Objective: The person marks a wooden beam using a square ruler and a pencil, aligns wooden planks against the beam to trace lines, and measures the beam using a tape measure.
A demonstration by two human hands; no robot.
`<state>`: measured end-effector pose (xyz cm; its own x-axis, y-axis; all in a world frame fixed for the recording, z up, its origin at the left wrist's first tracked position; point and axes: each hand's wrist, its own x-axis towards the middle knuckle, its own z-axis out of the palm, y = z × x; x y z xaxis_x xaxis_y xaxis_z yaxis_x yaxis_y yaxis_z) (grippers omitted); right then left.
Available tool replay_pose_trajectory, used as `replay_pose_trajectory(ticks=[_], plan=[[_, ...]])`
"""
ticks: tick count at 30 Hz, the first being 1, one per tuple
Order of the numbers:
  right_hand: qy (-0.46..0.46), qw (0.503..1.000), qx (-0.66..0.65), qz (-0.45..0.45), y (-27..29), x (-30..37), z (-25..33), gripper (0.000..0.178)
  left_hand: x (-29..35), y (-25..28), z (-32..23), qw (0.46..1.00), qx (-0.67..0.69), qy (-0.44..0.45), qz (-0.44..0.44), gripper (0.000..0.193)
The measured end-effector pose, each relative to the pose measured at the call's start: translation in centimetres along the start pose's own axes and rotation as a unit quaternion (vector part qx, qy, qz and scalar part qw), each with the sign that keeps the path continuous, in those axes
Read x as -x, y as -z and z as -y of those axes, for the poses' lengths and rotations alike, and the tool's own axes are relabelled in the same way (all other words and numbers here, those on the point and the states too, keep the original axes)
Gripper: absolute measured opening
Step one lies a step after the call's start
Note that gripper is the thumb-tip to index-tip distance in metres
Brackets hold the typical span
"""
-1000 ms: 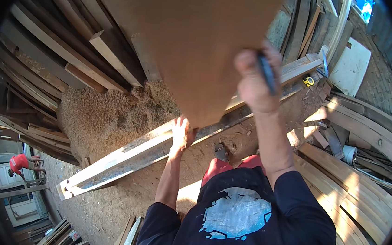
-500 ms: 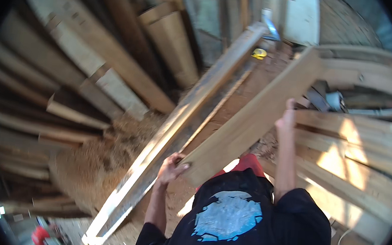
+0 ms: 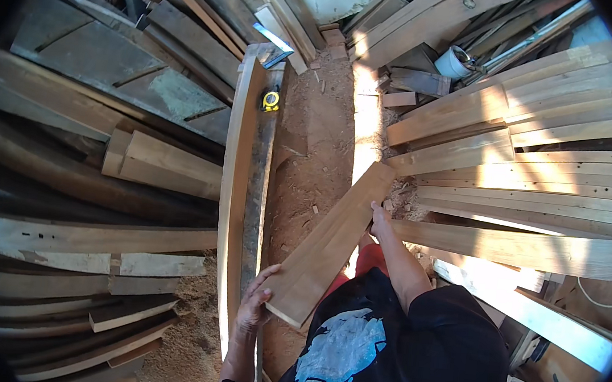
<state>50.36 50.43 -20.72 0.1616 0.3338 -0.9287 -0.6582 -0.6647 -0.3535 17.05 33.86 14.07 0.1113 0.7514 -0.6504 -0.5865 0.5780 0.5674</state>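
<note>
A long, flat wooden board (image 3: pixel 327 244) slants across the front of my body, its far end up and to the right. My left hand (image 3: pixel 255 299) grips the near left corner, the thumb on the upper face. Along the right edge, farther up, my right hand (image 3: pixel 381 219) is closed on the same board; its underside fingers are hidden. To the left stands a long narrow timber bench (image 3: pixel 257 187), apart from the board. On its far end lie a yellow tape measure (image 3: pixel 271 101) and a try square (image 3: pixel 277 59) with a shiny blade.
Stacked planks (image 3: pixel 90 241) fill the left side, and more light-coloured boards (image 3: pixel 525 181) lie on the right. A white pail (image 3: pixel 454 62) stands among offcuts at the far right. Sawdust and wood chips cover the dirt floor (image 3: pixel 318 134).
My view has swung to the right, so the bench now runs nearly straight ahead. Both hands keep hold of the board, whose far end now appears lower and closer to me.
</note>
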Motion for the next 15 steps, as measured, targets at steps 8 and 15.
replay_pose_trajectory(ticks=[8, 15], plan=[[0.038, 0.998, 0.022, -0.037, 1.3, -1.0, 5.7, 0.039, -16.5, -11.5, 4.0, 0.949, -0.297, -0.015, 0.108, 0.062], [0.24, 0.821, 0.519, 0.013, -1.0, 8.1, 14.0, 0.045, -33.0, -15.8, 9.2, 0.942, -0.328, 0.033, 0.059, 0.066]])
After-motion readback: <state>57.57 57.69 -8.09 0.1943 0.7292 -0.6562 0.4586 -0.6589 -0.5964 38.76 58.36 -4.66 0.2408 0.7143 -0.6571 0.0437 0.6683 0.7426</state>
